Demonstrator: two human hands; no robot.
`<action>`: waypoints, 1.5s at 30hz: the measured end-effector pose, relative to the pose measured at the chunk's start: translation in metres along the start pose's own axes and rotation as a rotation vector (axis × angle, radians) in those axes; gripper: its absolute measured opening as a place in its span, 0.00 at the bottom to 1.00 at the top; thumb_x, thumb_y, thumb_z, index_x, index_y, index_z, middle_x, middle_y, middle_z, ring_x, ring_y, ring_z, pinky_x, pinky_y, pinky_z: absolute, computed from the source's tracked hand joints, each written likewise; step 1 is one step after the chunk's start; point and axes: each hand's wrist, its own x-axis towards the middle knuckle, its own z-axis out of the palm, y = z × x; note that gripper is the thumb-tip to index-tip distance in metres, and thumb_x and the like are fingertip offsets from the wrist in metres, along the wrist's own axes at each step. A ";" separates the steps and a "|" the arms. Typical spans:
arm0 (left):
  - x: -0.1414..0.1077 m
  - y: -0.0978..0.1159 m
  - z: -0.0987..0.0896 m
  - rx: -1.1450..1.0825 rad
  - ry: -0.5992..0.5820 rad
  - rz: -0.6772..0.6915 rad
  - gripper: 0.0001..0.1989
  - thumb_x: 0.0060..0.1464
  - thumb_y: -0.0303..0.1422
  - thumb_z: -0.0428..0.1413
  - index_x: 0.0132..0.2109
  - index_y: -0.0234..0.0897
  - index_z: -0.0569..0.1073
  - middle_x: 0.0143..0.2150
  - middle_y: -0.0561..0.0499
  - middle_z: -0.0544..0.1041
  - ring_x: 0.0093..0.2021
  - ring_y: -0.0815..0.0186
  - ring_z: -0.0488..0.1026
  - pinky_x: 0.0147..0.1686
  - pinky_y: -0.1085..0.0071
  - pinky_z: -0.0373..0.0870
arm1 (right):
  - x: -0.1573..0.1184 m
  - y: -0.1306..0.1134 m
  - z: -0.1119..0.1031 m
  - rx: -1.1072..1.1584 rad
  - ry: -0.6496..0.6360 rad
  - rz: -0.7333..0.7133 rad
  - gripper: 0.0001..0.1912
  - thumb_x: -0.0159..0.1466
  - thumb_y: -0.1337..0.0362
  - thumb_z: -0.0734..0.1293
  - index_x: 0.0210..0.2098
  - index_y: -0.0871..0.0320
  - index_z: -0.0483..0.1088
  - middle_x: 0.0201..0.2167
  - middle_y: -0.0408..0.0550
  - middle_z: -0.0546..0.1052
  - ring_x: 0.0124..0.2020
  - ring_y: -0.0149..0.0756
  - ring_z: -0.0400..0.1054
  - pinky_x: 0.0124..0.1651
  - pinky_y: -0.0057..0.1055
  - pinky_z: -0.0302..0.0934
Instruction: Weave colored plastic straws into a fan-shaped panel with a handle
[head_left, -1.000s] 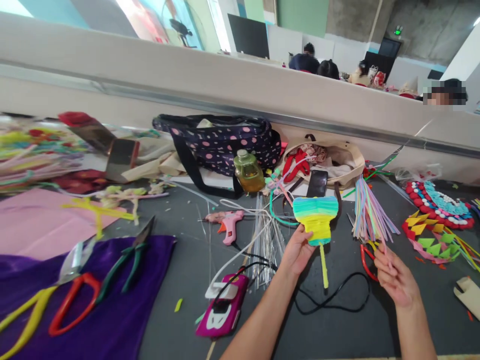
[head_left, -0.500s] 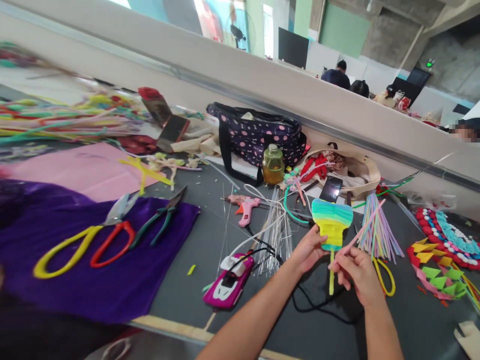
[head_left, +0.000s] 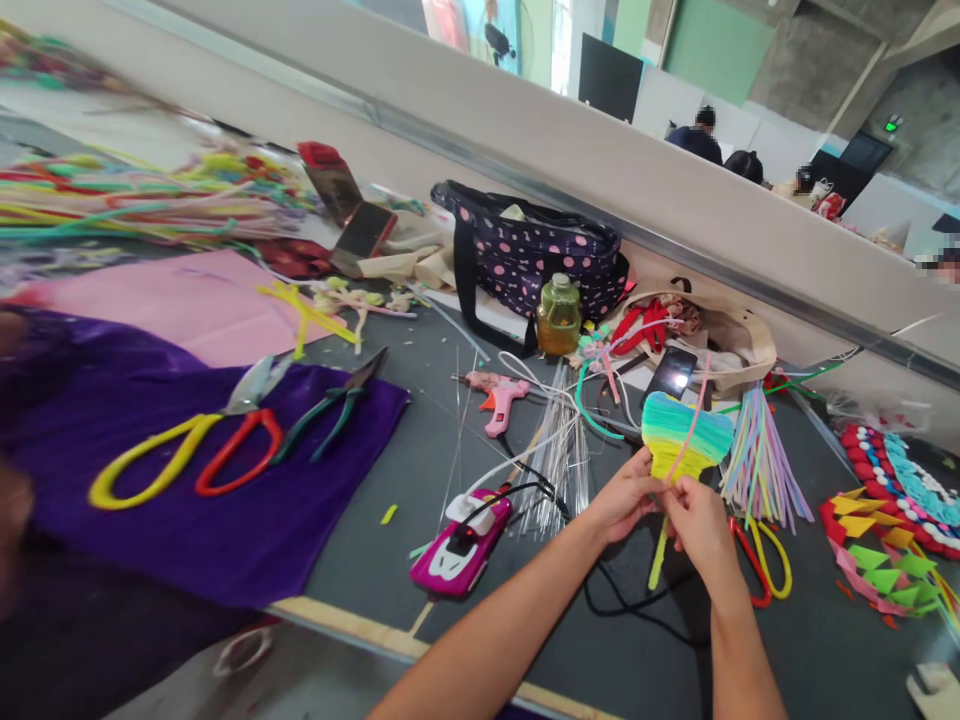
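Note:
My left hand grips the lower edge of a flat, flared piece wound from pipe cleaners, blue at the top and yellow below. Its yellow stem points down beneath my hands. Closed in a pinch, my right hand holds a pink pipe cleaner slantwise across the front of the piece. The fingertips of both hands meet at the narrow base and hide the pink one's lower end. Behind my right hand lies a bundle of pastel pipe cleaners.
Red-and-yellow-handled scissors lie right of my hands. Left of them are a pink glue gun, metal wires and a magenta power strip with cables. A green bottle stands before a dotted bag. Other people sit beyond the partition.
My right hand has moved left and up to the base of the piece, bringing the pink pipe cleaner across its front. The piece has tilted, and the camera view has shifted slightly.

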 end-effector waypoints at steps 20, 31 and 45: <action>-0.004 -0.011 0.004 0.235 -0.184 -0.084 0.24 0.44 0.24 0.64 0.51 0.36 0.74 0.43 0.46 0.79 0.30 0.69 0.72 0.23 0.80 0.61 | 0.035 0.048 -0.068 0.559 0.697 -0.015 0.19 0.51 0.48 0.73 0.27 0.59 0.73 0.21 0.41 0.71 0.23 0.30 0.61 0.26 0.26 0.55; -0.008 -0.005 -0.001 0.196 -0.219 -0.168 0.34 0.37 0.21 0.67 0.54 0.37 0.70 0.50 0.44 0.76 0.40 0.62 0.75 0.30 0.77 0.68 | 0.029 0.073 -0.058 0.835 0.697 0.106 0.21 0.49 0.47 0.74 0.25 0.57 0.67 0.15 0.33 0.61 0.15 0.23 0.51 0.17 0.23 0.44; -0.010 0.001 0.006 0.203 -0.128 -0.214 0.31 0.38 0.19 0.62 0.53 0.37 0.71 0.51 0.42 0.77 0.44 0.57 0.77 0.39 0.69 0.73 | 0.029 0.080 -0.052 1.001 0.591 0.132 0.21 0.48 0.50 0.76 0.28 0.58 0.68 0.18 0.34 0.65 0.17 0.24 0.56 0.19 0.23 0.49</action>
